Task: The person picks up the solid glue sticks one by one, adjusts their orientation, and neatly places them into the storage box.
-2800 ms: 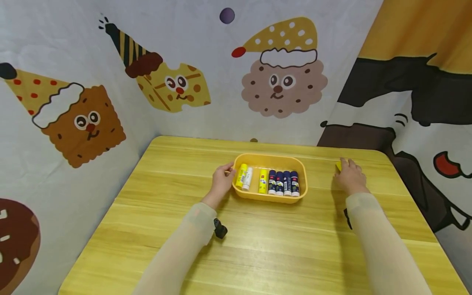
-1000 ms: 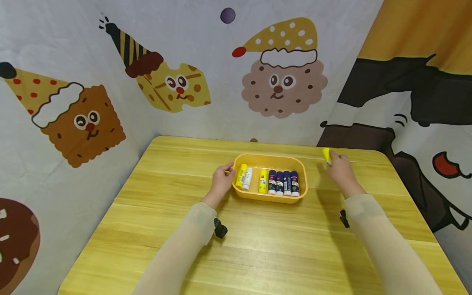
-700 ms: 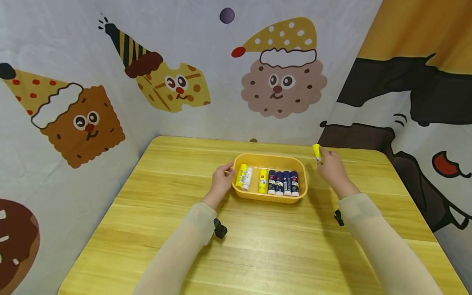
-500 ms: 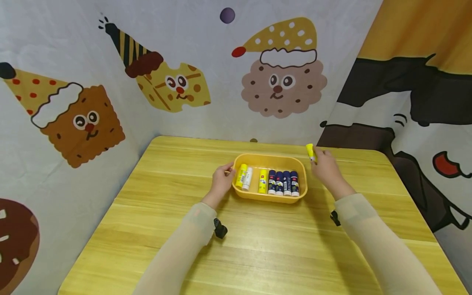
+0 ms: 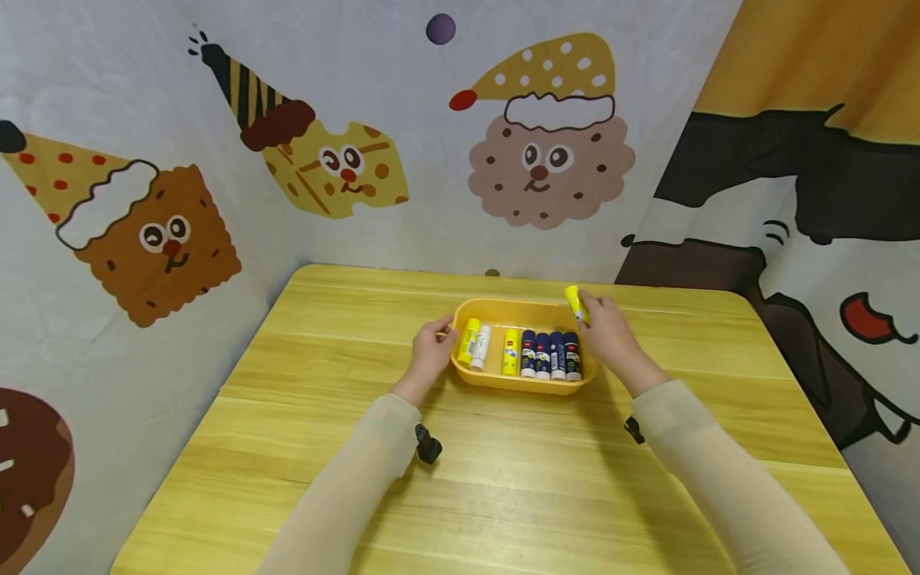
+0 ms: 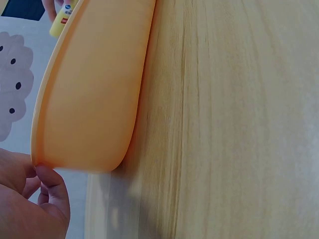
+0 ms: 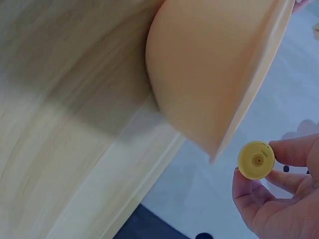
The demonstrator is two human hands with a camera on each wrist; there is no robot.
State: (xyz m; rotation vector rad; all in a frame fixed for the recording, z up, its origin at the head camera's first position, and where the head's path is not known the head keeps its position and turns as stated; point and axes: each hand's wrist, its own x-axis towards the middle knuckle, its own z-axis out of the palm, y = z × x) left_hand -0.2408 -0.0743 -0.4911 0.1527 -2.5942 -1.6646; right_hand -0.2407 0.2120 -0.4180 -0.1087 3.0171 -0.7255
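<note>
A yellow plastic tray (image 5: 513,386) stands on the table, holding a row of glue sticks. My left hand (image 5: 430,351) pinches the tray's left rim between thumb and fingers, as the left wrist view shows up close. Above the tray's back right corner, my right hand (image 5: 611,331) pinches a yellow glue stick (image 5: 575,302) in the air. The right wrist view shows the round end of this glue stick (image 7: 256,160) between thumb and fingers. Inside the tray lie a yellow glue stick (image 5: 469,342), a white one (image 5: 480,348), another yellow one (image 5: 510,352) and several dark blue ones (image 5: 542,356).
The wood-grain table (image 5: 489,495) spreads around the tray on all sides. Behind it hangs a white cloth (image 5: 431,239) printed with cartoon biscuits and cheese. A dark cartoon print covers the cloth on the right.
My right hand has lifted the yellow glue stick from the table's right side and carried it left to the tray's back right corner. My left hand stays at the rim.
</note>
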